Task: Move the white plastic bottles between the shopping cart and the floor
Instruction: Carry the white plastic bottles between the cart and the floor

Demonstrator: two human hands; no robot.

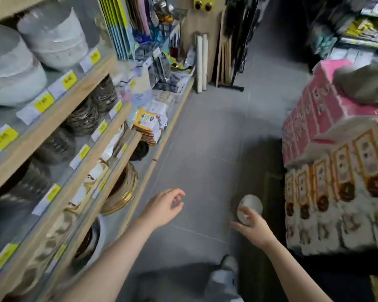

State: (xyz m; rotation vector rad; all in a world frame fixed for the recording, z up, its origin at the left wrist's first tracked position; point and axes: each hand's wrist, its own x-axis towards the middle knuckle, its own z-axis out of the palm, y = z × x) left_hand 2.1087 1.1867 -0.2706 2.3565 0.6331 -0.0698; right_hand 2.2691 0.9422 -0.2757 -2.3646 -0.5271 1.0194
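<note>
Item: white plastic bottle (pixel 249 209), one seen, end-on from above, low over the grey tiled floor (pixel 205 149) of a shop aisle; whether its base touches the tiles cannot be told. Holder: right hand (pixel 254 228), reaching down and forward, fingers (pixel 244 211) curled over the bottle's near side and clamped on it, the thumb splayed out to the left, a grip that suits lowering or lifting it upright. Left hand (pixel 164 207): free over the floor, well apart from the bottle, fingers loosely curled and holding nothing, likely kept out for balance while bending. Shopping cart: not identifiable in view, so which way the transfer runs is a judgement only; the low reach suggests the floor end of the move. Surroundings: wooden shelving (pixel 59 118) with stacked bowls and yellow price tags on the left; stacked pink and orange printed packs (pixel 327 153) close on the right, narrowing the aisle.
</note>
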